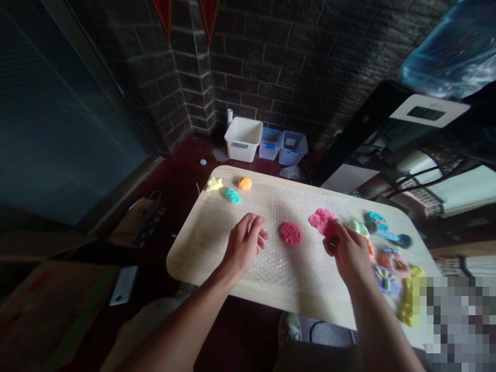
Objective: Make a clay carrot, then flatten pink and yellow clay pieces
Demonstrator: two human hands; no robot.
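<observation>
In my right hand (351,248) a pink lumpy piece of modelling clay (322,221) with a wavy edge is pinched between thumb and fingers, raised over the right part of the table. My left hand (248,238) hovers left of the middle, its fingers loosely curled and somewhat apart, with nothing visible in it. Between the hands a dark red, round, rough clay piece (291,233) lies on bubble wrap (267,263). The bubble wrap covers much of the pale table (194,243).
Yellow (214,183), teal (232,195) and orange (245,183) clay shapes lie at the far left. Several colourful clay pieces, including a purple one (386,280), crowd the right side. A white basket (243,138) and clear bins (292,148) stand on the floor by the wall.
</observation>
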